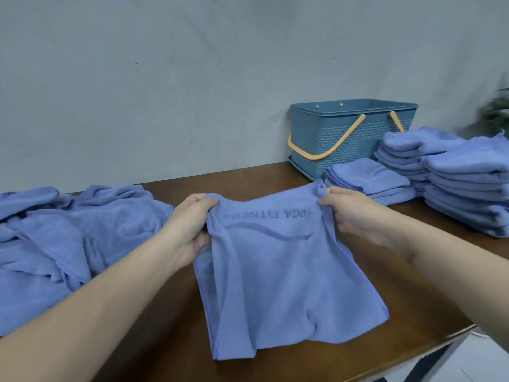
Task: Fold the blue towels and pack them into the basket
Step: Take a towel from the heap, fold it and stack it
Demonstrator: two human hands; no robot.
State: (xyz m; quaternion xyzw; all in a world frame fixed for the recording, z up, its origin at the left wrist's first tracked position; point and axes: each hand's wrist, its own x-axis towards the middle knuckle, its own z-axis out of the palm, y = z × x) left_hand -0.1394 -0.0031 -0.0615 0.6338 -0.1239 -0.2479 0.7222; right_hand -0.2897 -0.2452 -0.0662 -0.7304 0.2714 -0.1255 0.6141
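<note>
Towel (278,274) blue, rumpled, upside-down lettering near top

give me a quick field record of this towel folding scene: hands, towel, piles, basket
left hand: left hand grips the top left corner of the blue printed towel
right hand: right hand pinches its top right corner
unfolded: heap of loose blue towels on the brown wooden table, left
folded: stacks of folded blue towels, right
basket: blue plastic basket with orange handles by the wall, contents not visible
</note>
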